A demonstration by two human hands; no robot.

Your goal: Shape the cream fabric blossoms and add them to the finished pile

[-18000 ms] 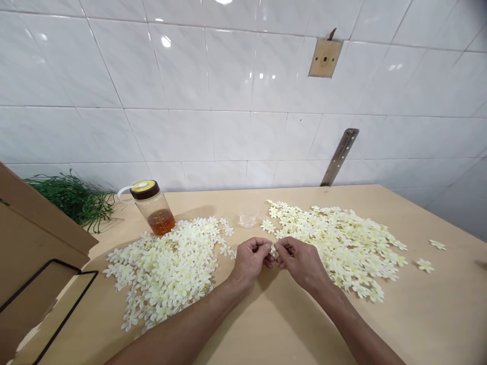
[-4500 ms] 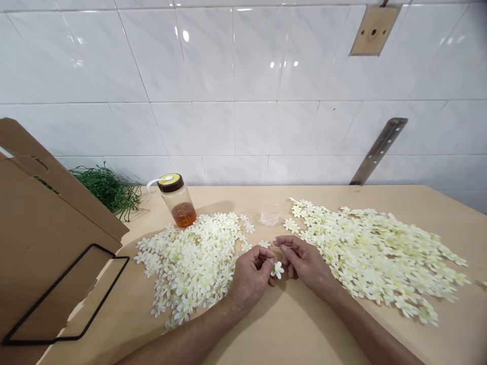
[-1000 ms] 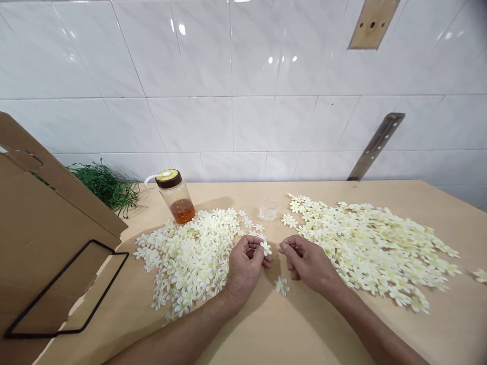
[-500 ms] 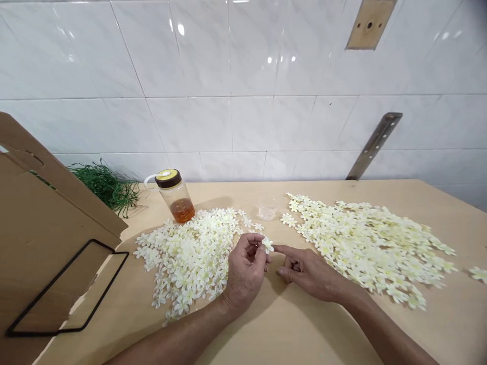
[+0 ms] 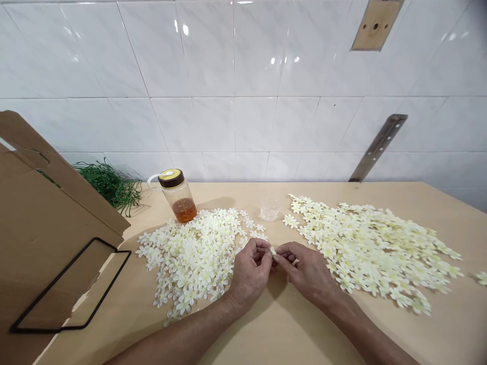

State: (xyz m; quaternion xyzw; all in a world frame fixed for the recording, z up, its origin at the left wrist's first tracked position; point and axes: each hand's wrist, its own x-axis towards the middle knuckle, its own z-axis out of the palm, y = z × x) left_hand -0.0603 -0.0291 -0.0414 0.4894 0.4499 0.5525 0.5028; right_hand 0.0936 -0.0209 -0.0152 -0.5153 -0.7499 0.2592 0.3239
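Between my two hands is a small white artificial flower, mostly covered by fingertips. My left hand pinches it from the left with thumb and forefinger. From the right, the thumb and forefinger of my right hand close on it too. A heap of white flowers lies on the table beside my left hand. Beyond my right hand spreads a wider heap of pale yellow-white flowers. Just past my fingers stands a small clear cup; its contents are hard to make out.
A bottle of amber liquid with a yellow-and-brown lid stands behind the left heap. Green stems lie at the back left. A cardboard box and a black wire frame take up the left side. A tiled wall borders the table.
My right thumb and forefinger, apart before with the forefinger extended at the flower, have closed on it. The flower now shows less between my fingers. The view has shifted slightly.
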